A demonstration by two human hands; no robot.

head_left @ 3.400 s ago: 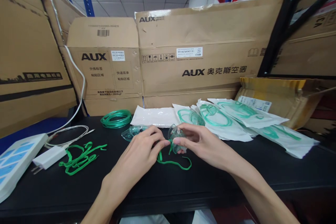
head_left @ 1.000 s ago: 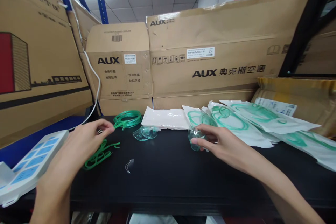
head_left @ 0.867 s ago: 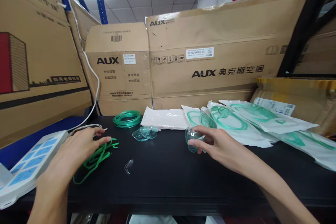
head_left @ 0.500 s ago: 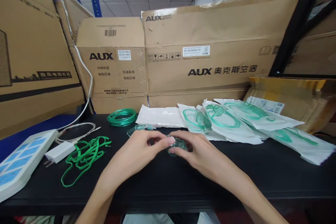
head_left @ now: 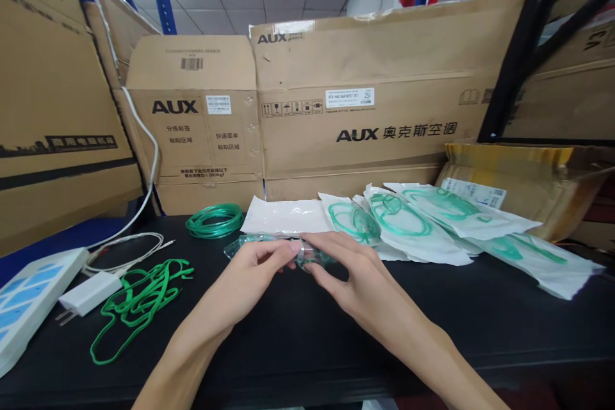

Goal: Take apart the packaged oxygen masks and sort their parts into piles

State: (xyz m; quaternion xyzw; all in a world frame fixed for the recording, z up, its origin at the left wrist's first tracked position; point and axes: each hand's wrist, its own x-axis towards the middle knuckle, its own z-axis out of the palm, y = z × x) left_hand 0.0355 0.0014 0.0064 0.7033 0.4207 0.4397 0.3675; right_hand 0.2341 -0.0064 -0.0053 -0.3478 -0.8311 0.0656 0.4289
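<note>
Both of my hands meet over the middle of the table around a small clear, greenish plastic cup (head_left: 307, 260). My right hand (head_left: 353, 266) curls over it from the right, thumb below and fingers above. My left hand (head_left: 262, 266) is closed in a pinch at the cup's left end, its thumb tip against a whitish part there. Fingers hide much of the cup. Right behind my left hand lies a clear plastic face mask (head_left: 237, 245), partly covered. A coil of green tubing (head_left: 214, 221) rests farther back on the left.
Several white packets (head_left: 398, 224) with green tubing lie at the back right, beside a white wrapper (head_left: 283, 214). Green elastic cord (head_left: 144, 298), a white charger (head_left: 91, 293) and a power strip (head_left: 41, 298) are on the left. Cardboard boxes (head_left: 298, 160) wall the back.
My view has shifted slightly, so the table items appear farther left. Both hands, still on the cup, have come closer to the mask.
</note>
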